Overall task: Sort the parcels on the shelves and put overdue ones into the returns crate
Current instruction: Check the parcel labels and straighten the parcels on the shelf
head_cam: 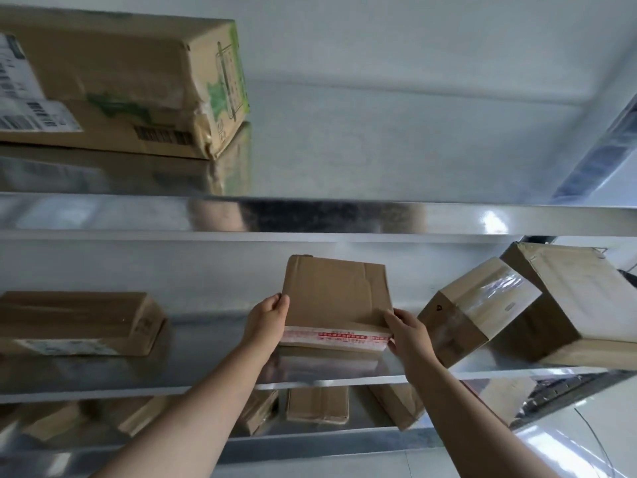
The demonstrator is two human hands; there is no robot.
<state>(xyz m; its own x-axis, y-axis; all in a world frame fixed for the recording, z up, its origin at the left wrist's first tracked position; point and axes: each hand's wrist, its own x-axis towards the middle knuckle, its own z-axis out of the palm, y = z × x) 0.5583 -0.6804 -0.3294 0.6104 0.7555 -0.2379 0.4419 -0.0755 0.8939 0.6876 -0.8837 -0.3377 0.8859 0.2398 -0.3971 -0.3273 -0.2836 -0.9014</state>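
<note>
Both hands, left (270, 317) and right (408, 334), hold the flat parcel (336, 298) at centre frame by its lower corners; tilt it to find the label.

Top-shelf box (113, 88) cut off at left edge; label text (13, 69) blurred, unreadable; bottom-shelf parcels (317, 405) partly hidden.

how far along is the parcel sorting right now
Nothing looks finished: no returns crate is in view. In hand: the left hand and right hand each hold a side of a flat cardboard parcel on the middle shelf. Left: the big box above, taped boxes at right, and parcels below.
</note>
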